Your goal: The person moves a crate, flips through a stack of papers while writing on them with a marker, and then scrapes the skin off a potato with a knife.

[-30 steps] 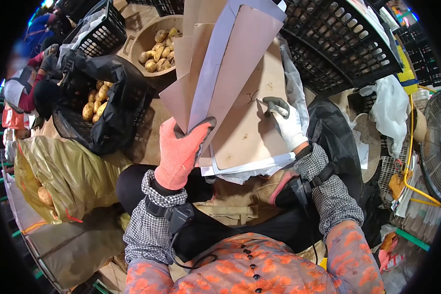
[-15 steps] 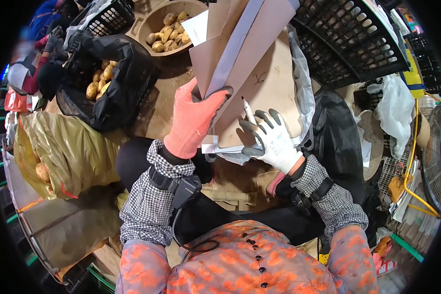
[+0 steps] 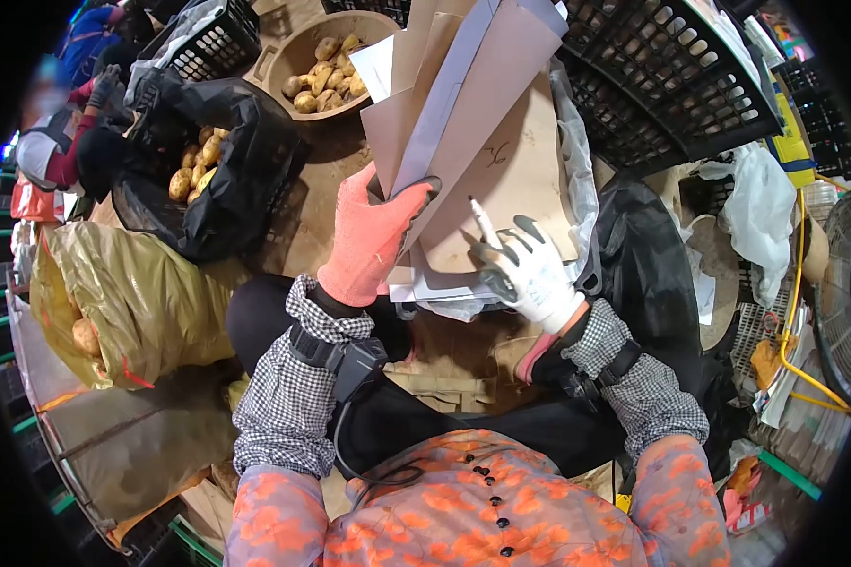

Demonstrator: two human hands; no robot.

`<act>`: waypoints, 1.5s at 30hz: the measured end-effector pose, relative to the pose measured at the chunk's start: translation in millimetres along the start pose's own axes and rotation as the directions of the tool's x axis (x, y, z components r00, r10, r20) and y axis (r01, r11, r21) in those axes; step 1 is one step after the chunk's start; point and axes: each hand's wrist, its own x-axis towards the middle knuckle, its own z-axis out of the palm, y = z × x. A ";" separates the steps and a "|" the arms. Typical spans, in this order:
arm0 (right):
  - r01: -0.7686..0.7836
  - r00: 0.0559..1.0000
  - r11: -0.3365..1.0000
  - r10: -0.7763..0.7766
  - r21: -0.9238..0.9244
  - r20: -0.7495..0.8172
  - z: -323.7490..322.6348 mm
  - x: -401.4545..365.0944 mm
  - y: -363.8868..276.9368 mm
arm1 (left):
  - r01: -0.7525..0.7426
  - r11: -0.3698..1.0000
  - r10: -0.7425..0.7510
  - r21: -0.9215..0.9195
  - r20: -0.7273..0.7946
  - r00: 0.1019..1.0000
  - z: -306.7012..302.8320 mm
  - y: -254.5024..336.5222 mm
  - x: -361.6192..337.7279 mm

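My left hand (image 3: 369, 236), in a coral glove with a dark palm, grips a bundle of cardboard sheets (image 3: 473, 109) by its lower end; a purple strip runs along the bundle. My right hand (image 3: 531, 274), in a white glove with grey fingertips, holds a white marker pen (image 3: 485, 223) between its fingers, dark tip pointing up. Under both lies a brown cardboard sheet (image 3: 511, 180) with a handwritten mark, on a plastic-lined crate whose clear plastic liner (image 3: 581, 170) shows at the right edge.
Potatoes fill a round tan basin (image 3: 364, 28) at the back and a black bag (image 3: 246, 203) at the left. Nearer stands a yellow plastic bag (image 3: 142, 302). A black crate (image 3: 662, 85) sits at upper right, a fan (image 3: 837, 293) far right. Another person (image 3: 61, 151) works at upper left.
The fingers of my right hand have drawn in more closely around the marker. My left hand and the bundle have shifted slightly downward in view.
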 end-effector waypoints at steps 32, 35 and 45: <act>-0.150 0.822 0.979 0.201 0.137 -0.533 -89.2 12.1 37.5 | -0.387 0.838 0.320 0.384 0.227 0.920 40.6 -20.4 -1.6; -0.248 0.598 0.789 0.581 0.562 -0.552 -86.3 7.1 55.0 | -0.076 0.979 0.067 0.188 0.051 0.996 12.6 -15.6 -1.2; -0.272 0.772 -0.229 0.528 0.935 0.354 -12.5 35.7 33.8 | -0.419 0.796 0.400 0.438 0.139 0.906 -40.6 -31.4 -0.6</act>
